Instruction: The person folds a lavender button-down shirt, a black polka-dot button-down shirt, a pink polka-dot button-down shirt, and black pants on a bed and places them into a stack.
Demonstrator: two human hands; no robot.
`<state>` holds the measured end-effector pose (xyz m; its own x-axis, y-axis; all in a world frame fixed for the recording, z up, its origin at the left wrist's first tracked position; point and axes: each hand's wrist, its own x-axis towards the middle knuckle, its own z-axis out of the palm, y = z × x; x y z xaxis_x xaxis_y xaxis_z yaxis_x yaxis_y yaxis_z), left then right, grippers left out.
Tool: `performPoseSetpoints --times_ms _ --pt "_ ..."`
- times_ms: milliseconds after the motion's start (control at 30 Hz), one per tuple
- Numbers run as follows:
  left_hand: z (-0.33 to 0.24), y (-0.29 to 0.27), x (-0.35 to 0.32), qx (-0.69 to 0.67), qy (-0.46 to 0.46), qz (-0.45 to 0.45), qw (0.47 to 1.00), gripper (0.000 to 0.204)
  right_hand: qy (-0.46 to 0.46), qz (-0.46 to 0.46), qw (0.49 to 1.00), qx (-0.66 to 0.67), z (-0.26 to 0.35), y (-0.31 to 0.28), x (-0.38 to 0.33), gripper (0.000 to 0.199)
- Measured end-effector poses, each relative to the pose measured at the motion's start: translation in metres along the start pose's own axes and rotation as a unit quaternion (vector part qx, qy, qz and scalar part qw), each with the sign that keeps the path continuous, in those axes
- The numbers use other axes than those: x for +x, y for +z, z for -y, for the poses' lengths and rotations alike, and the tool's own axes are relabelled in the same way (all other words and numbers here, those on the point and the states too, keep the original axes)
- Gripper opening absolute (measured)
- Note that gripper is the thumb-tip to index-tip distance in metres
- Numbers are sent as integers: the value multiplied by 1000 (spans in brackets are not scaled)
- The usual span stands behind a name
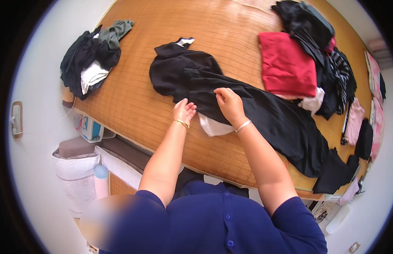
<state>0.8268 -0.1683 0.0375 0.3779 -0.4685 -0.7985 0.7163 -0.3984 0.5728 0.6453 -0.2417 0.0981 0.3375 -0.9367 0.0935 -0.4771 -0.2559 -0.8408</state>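
Observation:
A long black dress (264,114) lies stretched across the bed mat, its gathered top at the left and its skirt running to the lower right. My left hand (185,111) is open, palm turned up and fingers spread, at the dress's near edge. Over the dress's middle, my right hand (228,103) has its fingers curled closed; whether cloth is pinched in them is hidden. A pale pink cloth (214,125) pokes out from under the dress between my two forearms.
A brown woven mat (230,21) covers the bed. Dark, grey and white clothes (86,59) lie heaped at the far left. A folded red garment (287,63) rests beside a pile of black clothes (310,25) at the far right. A black garment (335,171) lies near the right front edge.

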Motion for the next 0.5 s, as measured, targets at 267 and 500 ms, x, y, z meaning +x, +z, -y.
performPoseSetpoints --times_ms 267,500 --pt "-33 -6 36 239 20 136 961 20 17 117 979 -165 -3 87 79 19" --pt "-46 -78 47 366 221 81 900 30 37 124 985 -117 15 112 124 31"
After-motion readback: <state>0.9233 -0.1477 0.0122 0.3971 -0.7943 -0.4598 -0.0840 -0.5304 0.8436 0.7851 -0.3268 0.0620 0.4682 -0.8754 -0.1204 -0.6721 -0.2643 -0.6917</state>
